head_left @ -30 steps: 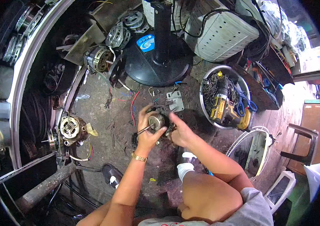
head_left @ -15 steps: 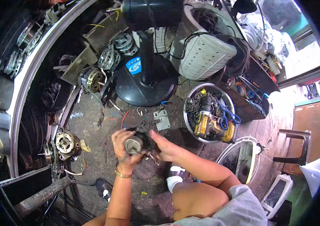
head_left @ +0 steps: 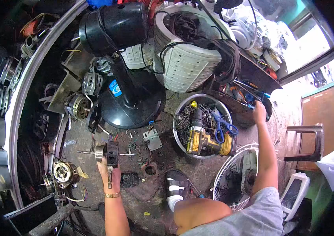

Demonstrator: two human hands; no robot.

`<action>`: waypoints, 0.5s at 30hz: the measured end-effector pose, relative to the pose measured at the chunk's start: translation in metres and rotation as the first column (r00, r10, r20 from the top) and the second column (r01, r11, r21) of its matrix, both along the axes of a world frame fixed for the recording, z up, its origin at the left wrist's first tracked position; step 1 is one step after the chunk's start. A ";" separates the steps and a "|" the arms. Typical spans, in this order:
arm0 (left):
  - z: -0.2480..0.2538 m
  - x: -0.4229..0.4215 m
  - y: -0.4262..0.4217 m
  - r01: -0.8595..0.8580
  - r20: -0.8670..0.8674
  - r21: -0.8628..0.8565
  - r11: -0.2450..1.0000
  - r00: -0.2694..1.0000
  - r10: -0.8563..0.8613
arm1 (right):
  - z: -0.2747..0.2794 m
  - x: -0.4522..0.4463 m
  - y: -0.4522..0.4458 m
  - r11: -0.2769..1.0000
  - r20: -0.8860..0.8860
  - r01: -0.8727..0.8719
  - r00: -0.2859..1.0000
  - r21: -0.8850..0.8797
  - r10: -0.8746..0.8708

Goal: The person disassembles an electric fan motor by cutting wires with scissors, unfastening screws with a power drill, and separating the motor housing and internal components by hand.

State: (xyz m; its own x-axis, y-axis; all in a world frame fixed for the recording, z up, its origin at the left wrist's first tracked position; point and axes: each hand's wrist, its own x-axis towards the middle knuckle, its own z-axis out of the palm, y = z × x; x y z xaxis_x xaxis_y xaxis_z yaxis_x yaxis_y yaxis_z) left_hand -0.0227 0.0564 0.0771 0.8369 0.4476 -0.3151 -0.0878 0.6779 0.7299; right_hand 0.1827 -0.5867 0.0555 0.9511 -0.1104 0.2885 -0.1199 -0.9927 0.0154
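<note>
Low at centre left, my left hand (head_left: 108, 173) is wrapped round a small motor (head_left: 112, 153) with a dark body, a round metal part on its left and a thin shaft sticking out both sides. My right hand (head_left: 259, 113) reaches far to the right, at the front edge of a dark tool box (head_left: 233, 103) full of tools. Its fingers are bent near a blue-handled tool (head_left: 267, 95); whatever they grip is too small to tell. Screws, a metal bracket (head_left: 152, 139) and a round dark part (head_left: 128, 179) lie on the floor right of the motor.
A metal bowl (head_left: 177, 137) holds screws, a yellow drill (head_left: 208, 142) and blue scissors (head_left: 222, 128). Behind it are a white perforated tub (head_left: 186, 67) and a black fan stand (head_left: 131, 106). A fan cage (head_left: 233, 177) lies near my right arm. Another motor (head_left: 63, 172) sits left.
My right hand has left the motor and moved right to the tool box. My left hand still holds the motor, now turned sideways. The view has swung up and to the right.
</note>
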 end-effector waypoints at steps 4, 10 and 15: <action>-0.005 0.009 0.003 0.015 0.091 -0.046 0.999 0.996 -0.011 | 0.011 0.029 -0.016 0.992 0.008 0.122 0.992 0.022 -0.122; 0.025 0.025 -0.007 0.035 0.055 0.073 0.997 0.998 -0.039 | 0.004 0.120 0.012 0.953 0.110 -0.229 0.971 0.200 0.210; 0.023 0.033 -0.003 -0.072 -0.007 0.145 0.987 0.997 0.074 | 0.001 0.166 0.025 1.000 -0.403 0.010 0.915 0.018 -0.002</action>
State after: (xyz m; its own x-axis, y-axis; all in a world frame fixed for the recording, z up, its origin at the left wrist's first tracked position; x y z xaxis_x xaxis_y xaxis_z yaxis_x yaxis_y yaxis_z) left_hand 0.0104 0.0534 0.1000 0.7967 0.5492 -0.2523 -0.1240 0.5570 0.8212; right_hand 0.3486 -0.5621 0.0561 0.9855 -0.1185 -0.1215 -0.1138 -0.9925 0.0448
